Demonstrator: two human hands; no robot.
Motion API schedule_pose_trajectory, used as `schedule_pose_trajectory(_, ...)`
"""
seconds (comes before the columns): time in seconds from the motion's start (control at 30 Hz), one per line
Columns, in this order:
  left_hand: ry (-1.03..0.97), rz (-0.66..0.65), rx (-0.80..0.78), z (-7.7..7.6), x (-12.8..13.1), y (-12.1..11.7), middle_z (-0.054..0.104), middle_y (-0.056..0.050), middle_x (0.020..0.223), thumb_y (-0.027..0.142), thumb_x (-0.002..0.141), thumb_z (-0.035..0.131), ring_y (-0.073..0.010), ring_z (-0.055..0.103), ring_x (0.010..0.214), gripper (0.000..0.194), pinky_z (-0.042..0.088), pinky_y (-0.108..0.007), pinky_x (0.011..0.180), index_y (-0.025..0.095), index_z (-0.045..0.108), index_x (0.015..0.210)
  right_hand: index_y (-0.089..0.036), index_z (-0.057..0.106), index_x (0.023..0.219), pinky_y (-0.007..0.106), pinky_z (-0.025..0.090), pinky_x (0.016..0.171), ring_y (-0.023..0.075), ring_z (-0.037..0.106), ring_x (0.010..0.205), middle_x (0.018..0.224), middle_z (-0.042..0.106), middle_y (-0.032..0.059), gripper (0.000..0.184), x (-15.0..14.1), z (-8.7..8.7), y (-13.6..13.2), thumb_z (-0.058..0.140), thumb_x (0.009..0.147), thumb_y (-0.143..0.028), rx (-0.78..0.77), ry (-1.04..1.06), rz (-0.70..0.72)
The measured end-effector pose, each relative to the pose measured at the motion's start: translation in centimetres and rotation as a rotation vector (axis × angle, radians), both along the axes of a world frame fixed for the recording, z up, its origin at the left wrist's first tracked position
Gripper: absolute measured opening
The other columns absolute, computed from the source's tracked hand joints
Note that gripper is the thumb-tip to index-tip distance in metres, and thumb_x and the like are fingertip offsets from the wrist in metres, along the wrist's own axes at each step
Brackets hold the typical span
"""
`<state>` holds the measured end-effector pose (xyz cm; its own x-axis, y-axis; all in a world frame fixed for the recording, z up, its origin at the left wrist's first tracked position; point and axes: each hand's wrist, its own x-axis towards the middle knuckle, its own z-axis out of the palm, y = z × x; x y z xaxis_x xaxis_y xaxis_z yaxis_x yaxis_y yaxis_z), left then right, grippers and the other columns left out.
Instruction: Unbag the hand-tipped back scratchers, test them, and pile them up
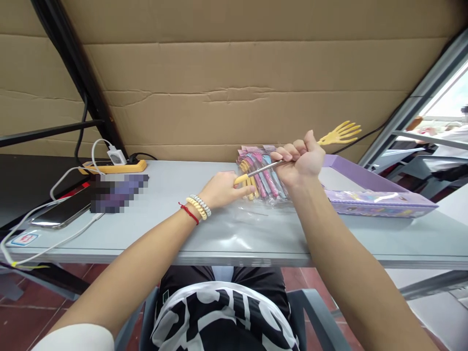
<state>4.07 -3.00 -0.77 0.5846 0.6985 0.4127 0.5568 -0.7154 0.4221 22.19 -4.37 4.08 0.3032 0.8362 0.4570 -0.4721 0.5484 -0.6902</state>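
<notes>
A back scratcher (pixel 265 167) with a yellow claw end, a metal rod and a yellow handle stretches between my two hands. My left hand (pixel 223 189) pinches the yellow handle end. Wrapped round the other part, close below the claw, is my right hand (pixel 304 163). The rod slants upward to the right, above the table. Behind it lies a clear plastic bag (pixel 270 195) with several pink, blue and yellow back scratchers. To the right of the bag stands a shallow purple box (pixel 376 202), partly covered by my right forearm.
A grey table (pixel 226 239) spans the front. At left are a phone (pixel 68 209), white cables and a yellow power strip (pixel 126 167) with a charger. Cardboard (pixel 234 68) walls off the back, and a metal frame stands at right.
</notes>
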Motion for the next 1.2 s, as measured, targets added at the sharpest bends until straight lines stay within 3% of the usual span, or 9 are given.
schedule_pose_trajectory(0.13, -0.005, 0.015, -0.012, 0.2, 0.2, -0.2, 0.048, 0.000, 0.059, 0.059, 0.087, 0.039, -0.0124, 0.039, 0.053, 0.049, 0.025, -0.028, 0.055, 0.019, 0.044, 0.059, -0.020, 0.015, 0.050, 0.025, 0.037, 0.040, 0.0064, 0.025, 0.035, 0.040, 0.016, -0.0073, 0.067, 0.1, 0.1, -0.2, 0.061, 0.074, -0.063, -0.016, -0.005, -0.009)
schedule_pose_trajectory(0.3, -0.157, -0.001, -0.060, 0.2, 0.2, -0.2, 0.052, 0.000, 0.063, 0.035, 0.093, 0.034, -0.0139, 0.045, 0.058, 0.029, 0.031, -0.027, 0.060, 0.019, 0.049, 0.073, -0.020, 0.025, 0.051, 0.026, 0.045, 0.048, 0.0072, 0.040, 0.041, 0.041, 0.029, -0.0078, 0.060, -4.8, -1.0, -0.2, 0.075, 0.064, -0.050, -0.115, -0.081, 0.191)
schedule_pose_trajectory(0.4, -0.256, -0.040, -0.122, 0.4, 0.2, -0.4, 0.050, 0.000, 0.064, 0.026, 0.090, 0.037, -0.0129, 0.044, 0.060, 0.023, 0.032, -0.027, 0.060, 0.019, 0.045, 0.070, -0.021, 0.021, 0.050, 0.024, 0.037, 0.041, 0.0045, 0.029, 0.035, 0.038, 0.022, -0.0098, 0.062, -6.4, -1.4, 0.4, 0.079, 0.061, -0.043, -0.119, -0.083, 0.213)
schedule_pose_trajectory(0.47, -0.282, -0.098, -0.209, 0.6, 0.1, -0.6, 0.046, 0.002, 0.064, 0.028, 0.084, 0.047, -0.0113, 0.040, 0.058, 0.016, 0.031, -0.026, 0.057, 0.019, 0.043, 0.072, -0.021, 0.018, 0.051, 0.023, 0.029, 0.036, 0.0034, 0.021, 0.033, 0.036, 0.017, -0.0109, 0.064, -6.6, -1.5, 0.8, 0.078, 0.061, -0.041, -0.129, -0.074, 0.194)
schedule_pose_trajectory(0.6, -0.216, -0.178, -0.254, 0.1, 0.1, -0.3, 0.036, 0.005, 0.062, 0.037, 0.072, 0.064, -0.0094, 0.032, 0.056, 0.030, 0.028, -0.025, 0.053, 0.020, 0.039, 0.070, -0.022, 0.012, 0.055, 0.022, 0.020, 0.031, 0.0022, 0.015, 0.031, 0.036, 0.013, -0.0126, 0.068, -6.7, -1.8, 1.3, 0.079, 0.060, -0.032, -0.157, -0.056, 0.233)
schedule_pose_trajectory(0.8, -0.190, -0.016, -0.068, -0.7, 0.7, -0.2, 0.039, 0.004, 0.057, 0.049, 0.070, 0.065, -0.0102, 0.035, 0.054, 0.042, 0.028, -0.027, 0.054, 0.020, 0.035, 0.060, -0.021, 0.009, 0.058, 0.019, 0.018, 0.030, 0.0005, 0.016, 0.031, 0.037, 0.017, -0.0134, 0.067, -7.3, -2.1, 0.5, 0.075, 0.051, -0.012, -0.125, -0.005, 0.163)
schedule_pose_trajectory(1.2, -0.154, 0.023, 0.024, 0.1, 1.1, -1.6, 0.042, 0.003, 0.050, 0.055, 0.073, 0.061, -0.0102, 0.037, 0.050, 0.047, 0.025, -0.028, 0.053, 0.019, 0.040, 0.052, -0.022, 0.008, 0.063, 0.020, 0.020, 0.031, 0.0007, 0.019, 0.031, 0.045, 0.015, -0.0120, 0.066, -6.7, -1.3, -1.7, 0.073, 0.058, -0.013, -0.022, -0.037, 0.048)
